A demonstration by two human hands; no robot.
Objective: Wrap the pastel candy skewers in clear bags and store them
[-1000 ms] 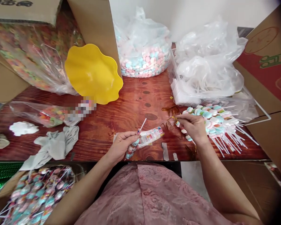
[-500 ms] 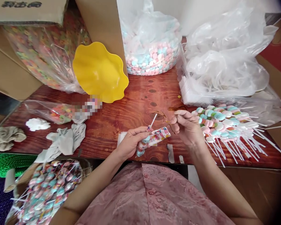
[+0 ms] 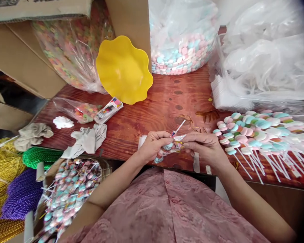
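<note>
My left hand [image 3: 154,144] is closed around a marshmallow skewer [image 3: 160,158] in a clear printed wrapper, pink, white and blue pieces showing below the fingers. Its white stick [image 3: 180,126] points up and right out of the gathered wrapper neck. My right hand [image 3: 205,145] pinches close beside that neck, on what looks like a thin gold twist tie [image 3: 178,143], mostly hidden by the fingers. Loose gold twist ties [image 3: 207,115] lie on the table behind the right hand. Right of it, unwrapped marshmallow skewers [image 3: 258,130] are piled with sticks toward me.
A yellow wavy-rimmed bowl [image 3: 124,71] leans by a cardboard box [image 3: 131,27]. Bags of marshmallows [image 3: 184,50] and gummy rings [image 3: 73,57] stand behind. Wrappers [image 3: 108,110] and a cloth [image 3: 88,140] lie left. Wrapped skewers [image 3: 71,189] fill a box below the table edge.
My right hand has moved from near the loose ties to the wrapper neck, beside my left hand. The view has shifted, so the table's things appear farther right. My left hand still grips the skewer.
</note>
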